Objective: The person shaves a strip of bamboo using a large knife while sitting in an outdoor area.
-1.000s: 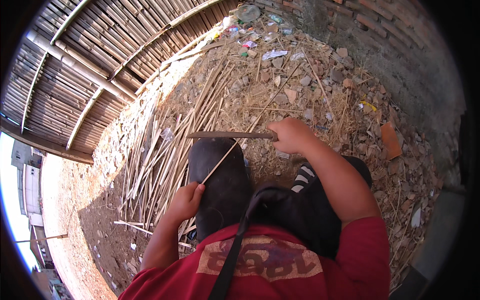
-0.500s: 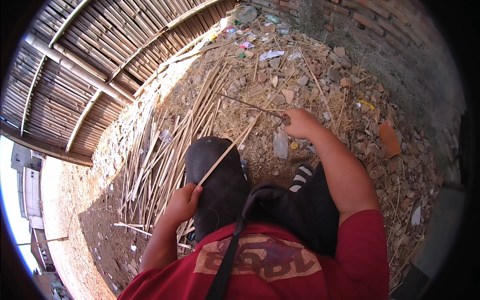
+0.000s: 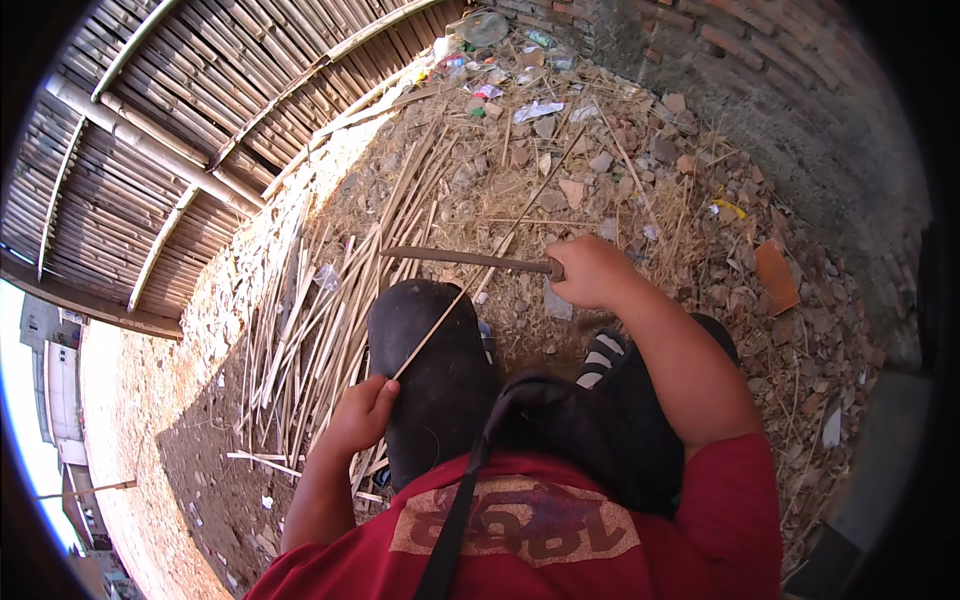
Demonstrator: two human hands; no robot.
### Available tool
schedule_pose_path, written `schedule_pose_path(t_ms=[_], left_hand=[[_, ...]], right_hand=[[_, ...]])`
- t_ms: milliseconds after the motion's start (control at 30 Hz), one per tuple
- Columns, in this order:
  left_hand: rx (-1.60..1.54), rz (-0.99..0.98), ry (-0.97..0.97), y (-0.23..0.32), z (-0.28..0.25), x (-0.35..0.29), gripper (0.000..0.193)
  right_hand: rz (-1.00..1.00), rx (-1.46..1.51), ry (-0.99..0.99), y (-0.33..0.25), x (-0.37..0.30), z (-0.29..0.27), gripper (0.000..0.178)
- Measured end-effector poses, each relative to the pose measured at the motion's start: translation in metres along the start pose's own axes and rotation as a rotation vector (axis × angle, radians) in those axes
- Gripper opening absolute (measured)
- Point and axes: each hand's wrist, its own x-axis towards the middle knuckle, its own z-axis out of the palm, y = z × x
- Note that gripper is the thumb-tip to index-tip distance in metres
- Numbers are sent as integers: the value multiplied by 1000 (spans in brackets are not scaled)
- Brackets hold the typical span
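Observation:
My left hand [image 3: 363, 411] is closed around the near end of a thin bamboo strip [image 3: 437, 325], beside my left knee. The strip slants up and away to the right, across the dark trouser leg. In my right hand [image 3: 590, 270] is the handle of a long, narrow, dark-bladed knife [image 3: 465, 258], its blade pointing left. The blade lies across the strip in this view; whether the two touch I cannot tell. A pile of split bamboo strips [image 3: 330, 320] rests on the ground left of my knee.
A bamboo slat wall [image 3: 150, 150] rises at the upper left, a brick wall [image 3: 760, 110] at the upper right. Rubble, straw and litter cover the ground, with an orange brick piece [image 3: 777, 278] at right. A clear plastic scrap [image 3: 558, 302] lies between my feet and the knife.
The knife has swung from pointing up and left to lying nearly level across the strip. My right hand has shifted slightly left and down; my left hand keeps its grip, moved slightly.

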Motion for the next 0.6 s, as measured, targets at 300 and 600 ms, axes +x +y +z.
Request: schedule_pose_path(t_ms=[300,600], left_hand=[[1,3,13,-1,2,4,41],[-9,44,9,5,-1,8,41]], right_hand=[[0,-40,-14,0,6,-6,25],[145,40,91,38,6,-13,23]])
